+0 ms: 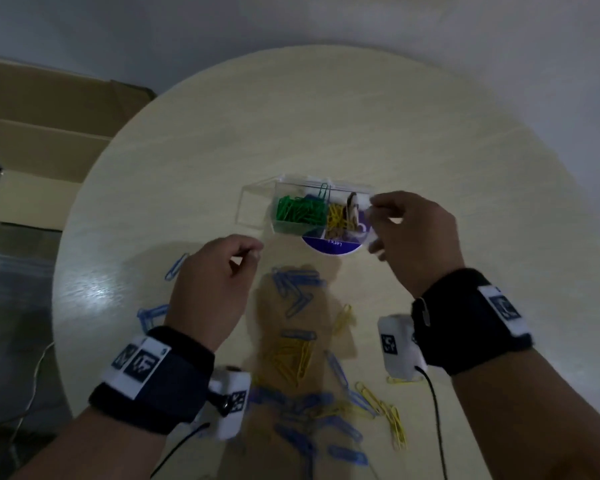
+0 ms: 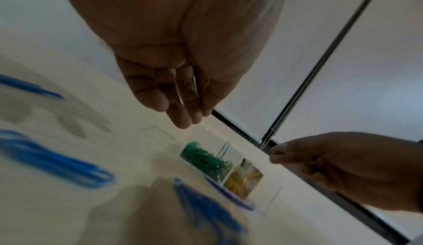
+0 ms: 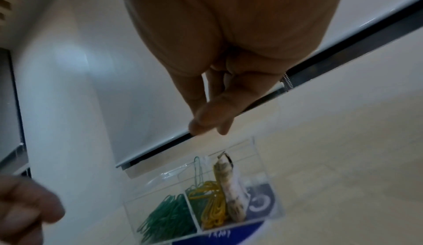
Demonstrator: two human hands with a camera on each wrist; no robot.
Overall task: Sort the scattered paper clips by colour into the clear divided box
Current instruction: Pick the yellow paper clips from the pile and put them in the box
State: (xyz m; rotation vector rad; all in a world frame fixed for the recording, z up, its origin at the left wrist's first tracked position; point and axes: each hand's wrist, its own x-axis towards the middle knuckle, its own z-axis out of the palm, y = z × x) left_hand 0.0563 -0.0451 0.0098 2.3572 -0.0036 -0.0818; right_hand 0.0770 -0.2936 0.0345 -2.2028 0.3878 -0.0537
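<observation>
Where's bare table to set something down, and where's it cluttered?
Bare: the far table beyond the box, and the right side past the right hand. A smaller patch lies left of the box. Crowded: the near half between the wrists, strewn with blue clips and yellow clips.

Divided box point(image 1: 257, 206): clear hard plastic, glossy, smooth walls that catch pale highlights; the green clips point(image 1: 300, 211) and yellow clips point(image 1: 338, 216) inside look like smooth colour-coated wire, as do the blue clips point(image 1: 297, 289) loose on the table. Table point(image 1: 326, 116): pale wood-look top with faint grain, smooth, a satin sheen showing as a bright glare patch toward its left edge. Wristbands point(image 1: 465, 317): matt black cloth with white printed tags; cardboard box point(image 1: 49, 143) beyond the left edge is matt brown card.
</observation>
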